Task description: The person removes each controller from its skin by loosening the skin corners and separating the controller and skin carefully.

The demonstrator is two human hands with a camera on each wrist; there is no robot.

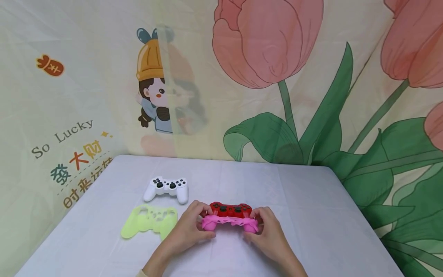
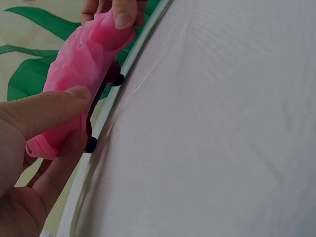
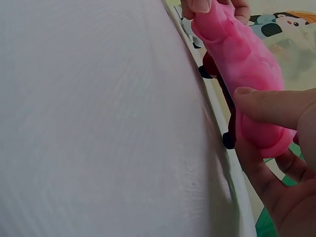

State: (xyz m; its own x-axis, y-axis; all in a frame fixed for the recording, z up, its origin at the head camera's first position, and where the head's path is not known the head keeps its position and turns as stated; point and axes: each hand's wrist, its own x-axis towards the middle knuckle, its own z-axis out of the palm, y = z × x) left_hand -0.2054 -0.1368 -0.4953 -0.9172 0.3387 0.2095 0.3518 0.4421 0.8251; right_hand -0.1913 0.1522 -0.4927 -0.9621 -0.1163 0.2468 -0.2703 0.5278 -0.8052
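A red game controller [image 1: 230, 210] with black sticks faces up near the table's middle. Along its near side lies a pink silicone cover [image 1: 230, 220], partly around the controller's grips. My left hand [image 1: 189, 227] pinches the cover's left end, thumb in front and fingers behind. At the right end my right hand [image 1: 270, 232] pinches it the same way. Both wrist views show the pink cover [image 2: 81, 69] bulging between thumb and fingers, with the controller's dark red edge [image 3: 226, 94] beyond it. Much of the controller's underside is hidden by the cover.
A white game controller [image 1: 168, 189] sits at the back left of the white-covered table [image 1: 311, 215]. In front of it a yellow-green silicone cover [image 1: 143, 223] lies flat, its near right part behind my left hand. A printed cloth [image 1: 194, 146] hangs behind the table.
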